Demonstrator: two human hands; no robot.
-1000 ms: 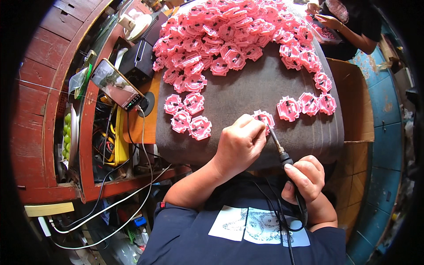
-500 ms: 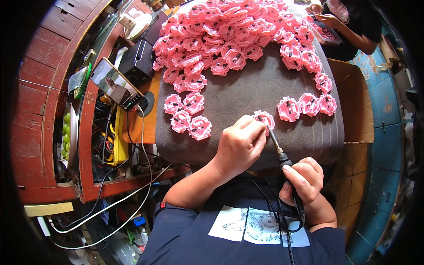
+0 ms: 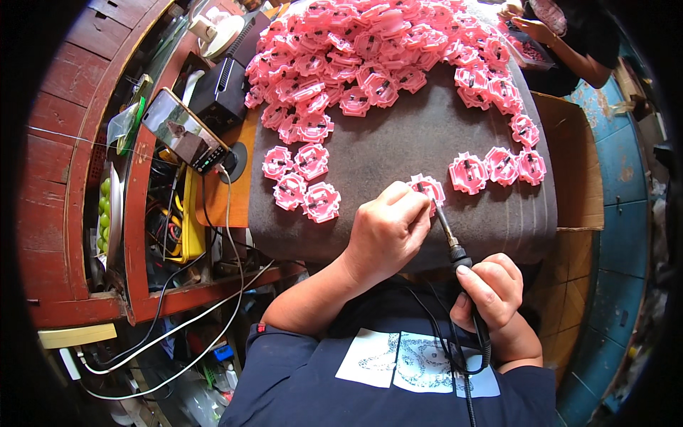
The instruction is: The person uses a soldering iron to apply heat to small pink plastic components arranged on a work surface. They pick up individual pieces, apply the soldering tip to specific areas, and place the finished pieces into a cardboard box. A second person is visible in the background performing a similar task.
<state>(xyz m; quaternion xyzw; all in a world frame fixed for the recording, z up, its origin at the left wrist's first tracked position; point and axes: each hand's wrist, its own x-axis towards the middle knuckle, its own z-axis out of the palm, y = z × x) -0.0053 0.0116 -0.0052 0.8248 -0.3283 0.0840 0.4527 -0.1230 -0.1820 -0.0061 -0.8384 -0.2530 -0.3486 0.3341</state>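
My right hand [image 3: 489, 293] grips a soldering iron [image 3: 459, 255] by its black handle. The iron's metal tip slants up and left to the lower edge of a pink plastic part [image 3: 430, 189], which lies on the dark grey work surface [image 3: 384, 156]. Beside that same part, my left hand [image 3: 390, 231] is closed in a pinch. Its fingertips are mostly hidden behind the knuckles, so what they hold cannot be made out. To the right lie a few similar pink parts with black pieces in them [image 3: 469, 173]; several more sit at the left [image 3: 321, 202].
A large heap of pink parts [image 3: 356, 50] covers the far side. At left stand a phone on a stand [image 3: 186, 132], a black box [image 3: 220, 92] and a yellow bin [image 3: 192, 238]. Pale cables [image 3: 206, 306] hang nearby. Another person's arm [image 3: 569, 57] shows at far right, beside a cardboard box [image 3: 569, 156].
The view has shifted very slightly. Both hands, the soldering iron and the pink part keep almost the same places relative to each other.
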